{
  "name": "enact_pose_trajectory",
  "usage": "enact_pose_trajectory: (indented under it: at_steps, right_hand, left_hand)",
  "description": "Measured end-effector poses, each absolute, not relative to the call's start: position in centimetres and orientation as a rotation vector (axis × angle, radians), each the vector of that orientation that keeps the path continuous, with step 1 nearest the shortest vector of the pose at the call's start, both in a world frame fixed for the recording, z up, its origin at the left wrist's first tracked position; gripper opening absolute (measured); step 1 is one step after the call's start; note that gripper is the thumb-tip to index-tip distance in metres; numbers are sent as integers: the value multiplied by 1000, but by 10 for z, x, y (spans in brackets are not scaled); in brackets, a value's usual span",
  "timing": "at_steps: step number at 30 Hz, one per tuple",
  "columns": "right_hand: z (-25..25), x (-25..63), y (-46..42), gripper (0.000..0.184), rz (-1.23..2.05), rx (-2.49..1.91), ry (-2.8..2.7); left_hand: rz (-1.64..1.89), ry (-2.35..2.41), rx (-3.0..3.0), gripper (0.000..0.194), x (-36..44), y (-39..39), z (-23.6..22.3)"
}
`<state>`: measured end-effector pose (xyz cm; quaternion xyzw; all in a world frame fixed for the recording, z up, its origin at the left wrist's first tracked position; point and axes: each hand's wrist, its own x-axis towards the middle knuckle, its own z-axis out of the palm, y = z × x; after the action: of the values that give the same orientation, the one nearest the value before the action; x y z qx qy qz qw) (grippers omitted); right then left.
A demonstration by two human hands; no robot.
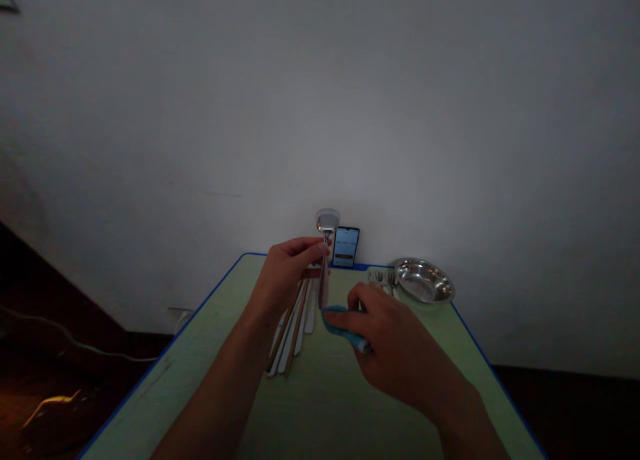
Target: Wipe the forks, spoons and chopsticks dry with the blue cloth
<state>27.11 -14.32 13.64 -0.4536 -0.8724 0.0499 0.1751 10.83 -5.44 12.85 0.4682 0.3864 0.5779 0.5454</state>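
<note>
An upright smartphone point(345, 247) and a steel bowl point(424, 281)

Head-worn view, looking forward and down, close overhead

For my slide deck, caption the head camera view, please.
Left hand holds up a pink-handled steel spoon; right hand holds a blue cloth against its handle.
</note>
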Motion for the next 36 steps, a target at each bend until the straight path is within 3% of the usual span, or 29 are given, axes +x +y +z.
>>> enact_pose_trajectory:
  at_steps: [36]
  right_hand:
    - [116, 278, -132, 47, -159, -1252, -1968]
  left_hand:
    - [1057, 909, 1294, 19, 112, -68, 116]
